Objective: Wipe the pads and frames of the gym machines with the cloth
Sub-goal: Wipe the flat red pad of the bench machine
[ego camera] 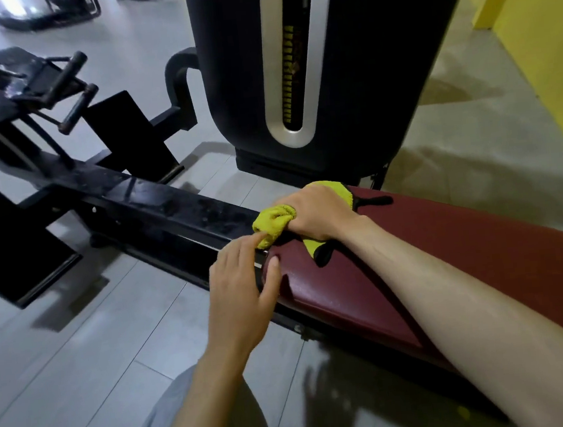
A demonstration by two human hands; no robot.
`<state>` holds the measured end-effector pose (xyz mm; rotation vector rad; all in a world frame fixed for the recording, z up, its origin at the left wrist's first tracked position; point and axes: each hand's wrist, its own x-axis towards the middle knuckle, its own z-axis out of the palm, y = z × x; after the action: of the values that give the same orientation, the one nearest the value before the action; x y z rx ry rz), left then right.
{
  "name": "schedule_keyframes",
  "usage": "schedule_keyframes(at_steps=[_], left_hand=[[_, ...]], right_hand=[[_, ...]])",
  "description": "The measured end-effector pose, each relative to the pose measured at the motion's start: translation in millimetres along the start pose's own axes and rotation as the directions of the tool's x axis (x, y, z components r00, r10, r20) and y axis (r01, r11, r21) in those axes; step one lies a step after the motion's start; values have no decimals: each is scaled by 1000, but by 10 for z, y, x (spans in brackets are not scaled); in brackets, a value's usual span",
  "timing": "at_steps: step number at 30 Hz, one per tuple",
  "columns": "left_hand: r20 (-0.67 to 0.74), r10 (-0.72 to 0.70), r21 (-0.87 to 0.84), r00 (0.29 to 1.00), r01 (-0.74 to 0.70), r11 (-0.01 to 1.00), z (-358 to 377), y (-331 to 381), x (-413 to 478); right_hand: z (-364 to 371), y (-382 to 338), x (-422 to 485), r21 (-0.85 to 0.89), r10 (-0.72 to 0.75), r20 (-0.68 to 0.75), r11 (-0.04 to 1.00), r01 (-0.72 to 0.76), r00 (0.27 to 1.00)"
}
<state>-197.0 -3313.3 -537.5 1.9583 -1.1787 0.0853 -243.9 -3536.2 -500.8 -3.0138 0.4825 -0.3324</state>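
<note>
Cloth [273,222], yellow-green with black edging, lies bunched at the front end of the maroon seat pad [466,250], where the pad meets the black frame beam [155,204]. The right hand [316,214] grips the cloth, fingers curled round it and pressing it down on the pad's end. The left hand [242,286] is relaxed and holds nothing; its forefinger touches the cloth and its thumb rests on the pad's edge. Behind stands the black weight-stack housing [233,80], whose slot shows a column of yellow plate labels [289,75], too blurred to read. Grey floor tiles [80,353] lie below, and a yellow wall [538,33] stands at right.
</note>
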Motion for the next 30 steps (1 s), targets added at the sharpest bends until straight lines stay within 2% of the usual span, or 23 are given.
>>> schedule_keyframes(at_steps=[3,5,8,11,16,21,24,27,30], left_hand=[[62,-5,170,998,-6,985,-89,-196,-162],[57,-7,209,998,-5,978,-119,-230,-194],[12,-46,163,999,43,986,-162,-193,-220],[-44,-111,76,993,114,991,-185,-133,-226],[-114,-136,19,984,139,990,-171,-8,-215],[-237,-238,-170,942,201,965,-109,-56,-171],[-277,-301,-244,913,236,941,-96,-82,-144],[-302,-324,-277,897,242,930,-63,-82,-147],[-309,-326,-288,894,239,928,-61,-78,-141]], right_hand=[[0,93,173,-48,52,65,998,-49,997],[-8,143,339,-90,177,85,981,-170,980],[64,180,489,-81,340,28,938,-337,940],[103,169,489,-92,353,25,932,-349,935],[87,54,345,-131,208,84,972,-196,975],[-55,-363,-11,-39,-5,135,999,10,991],[-78,-707,-255,28,-154,127,988,151,980],[-44,-912,-448,19,-338,146,941,339,930],[-66,-870,-411,74,-335,154,942,327,929]])
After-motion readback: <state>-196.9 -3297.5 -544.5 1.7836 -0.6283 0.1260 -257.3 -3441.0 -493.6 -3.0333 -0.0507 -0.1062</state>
